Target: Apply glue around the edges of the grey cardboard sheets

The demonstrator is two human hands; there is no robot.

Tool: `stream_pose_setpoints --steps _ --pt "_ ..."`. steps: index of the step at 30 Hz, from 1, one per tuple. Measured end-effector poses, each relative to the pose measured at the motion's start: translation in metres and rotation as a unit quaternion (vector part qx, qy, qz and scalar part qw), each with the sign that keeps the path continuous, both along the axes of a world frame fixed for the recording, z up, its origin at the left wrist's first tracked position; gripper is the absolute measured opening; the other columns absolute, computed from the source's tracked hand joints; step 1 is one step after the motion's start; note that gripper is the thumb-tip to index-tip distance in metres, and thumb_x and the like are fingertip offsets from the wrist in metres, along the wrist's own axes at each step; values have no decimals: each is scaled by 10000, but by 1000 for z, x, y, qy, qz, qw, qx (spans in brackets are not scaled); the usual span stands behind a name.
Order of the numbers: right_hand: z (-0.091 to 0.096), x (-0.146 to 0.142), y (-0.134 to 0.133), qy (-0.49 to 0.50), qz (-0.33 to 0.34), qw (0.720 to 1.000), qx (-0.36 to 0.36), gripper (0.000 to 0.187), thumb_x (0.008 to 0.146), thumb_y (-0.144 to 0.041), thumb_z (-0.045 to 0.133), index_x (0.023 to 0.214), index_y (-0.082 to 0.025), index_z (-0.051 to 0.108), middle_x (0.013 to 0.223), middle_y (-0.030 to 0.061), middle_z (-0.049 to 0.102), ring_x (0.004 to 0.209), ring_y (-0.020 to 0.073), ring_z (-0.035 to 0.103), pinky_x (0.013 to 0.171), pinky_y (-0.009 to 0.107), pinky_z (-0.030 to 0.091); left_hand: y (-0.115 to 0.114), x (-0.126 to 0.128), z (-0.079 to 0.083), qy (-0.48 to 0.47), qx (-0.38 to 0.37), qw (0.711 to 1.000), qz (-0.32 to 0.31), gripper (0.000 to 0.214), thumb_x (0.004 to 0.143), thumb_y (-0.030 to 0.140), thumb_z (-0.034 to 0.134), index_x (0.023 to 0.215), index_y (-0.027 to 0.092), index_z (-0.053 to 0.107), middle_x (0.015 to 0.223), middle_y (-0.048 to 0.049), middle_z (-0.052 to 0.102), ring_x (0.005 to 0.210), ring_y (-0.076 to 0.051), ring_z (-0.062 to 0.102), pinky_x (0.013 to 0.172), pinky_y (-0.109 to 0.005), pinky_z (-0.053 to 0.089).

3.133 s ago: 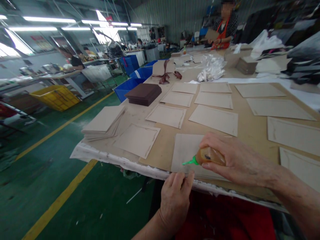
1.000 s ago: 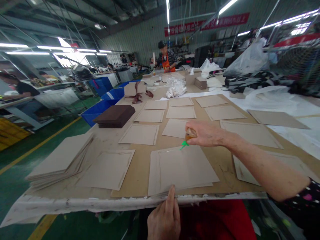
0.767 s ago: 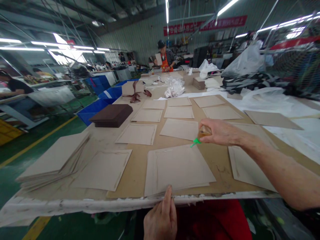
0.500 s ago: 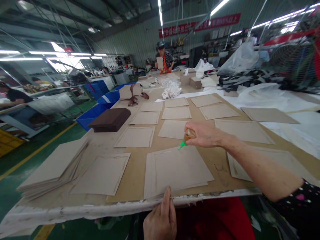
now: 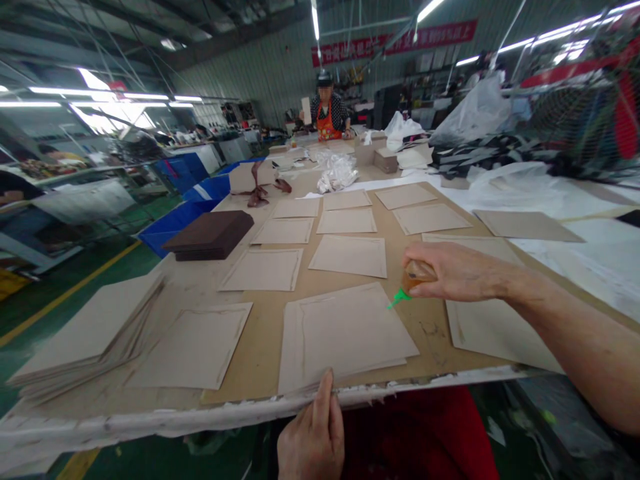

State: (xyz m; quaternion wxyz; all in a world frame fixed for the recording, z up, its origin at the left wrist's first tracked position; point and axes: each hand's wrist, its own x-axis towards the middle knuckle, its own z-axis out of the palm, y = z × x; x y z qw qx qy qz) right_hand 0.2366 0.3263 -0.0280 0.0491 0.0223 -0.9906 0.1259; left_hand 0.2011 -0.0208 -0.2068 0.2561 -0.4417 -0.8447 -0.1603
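Note:
My right hand (image 5: 457,272) is closed round a small amber glue bottle (image 5: 417,273) whose green nozzle (image 5: 399,298) points down at the far right corner of a thin stack of grey cardboard sheets (image 5: 343,333). That stack lies at the near table edge. My left hand (image 5: 313,440) presses a finger against the stack's near edge, its other fingers curled. Faint glue lines run along the top sheet's left and far borders.
Several more grey sheets (image 5: 350,256) lie spread across the brown worktable (image 5: 265,347). A thicker pile of sheets (image 5: 85,337) sits at the near left, a dark brown stack (image 5: 210,235) behind it. Blue bins (image 5: 170,223) stand left of the table. Another person (image 5: 327,113) stands at the far end.
The glue bottle in my right hand has travelled along the far edge of the top sheet, now at its right corner. My left hand stays at the stack's near edge.

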Motion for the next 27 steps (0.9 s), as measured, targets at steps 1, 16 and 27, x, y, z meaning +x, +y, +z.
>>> stream_pose_setpoints --steps 1,16,27 --pt "0 0 -1 -1 3 1000 -3 301 789 -429 705 990 -234 594 914 17 637 808 210 575 677 299 372 0 0 0 -2 -1 1000 -2 411 968 145 469 1375 93 452 970 -80 774 653 -142 728 543 -210 548" --pt "2 52 -20 -23 -12 999 -21 253 810 -410 678 978 -248 581 936 21 633 807 225 584 686 325 386 8 1 16 17 10 1000 10 314 1007 190 388 1257 76 541 834 -66 777 541 -134 696 493 -228 501" --pt "-15 11 -11 53 -35 998 30 242 824 -350 671 987 -210 561 995 48 612 862 231 581 712 327 386 6 2 16 7 4 1000 8 323 1015 193 361 1258 76 539 799 -54 772 549 -126 698 505 -210 497"
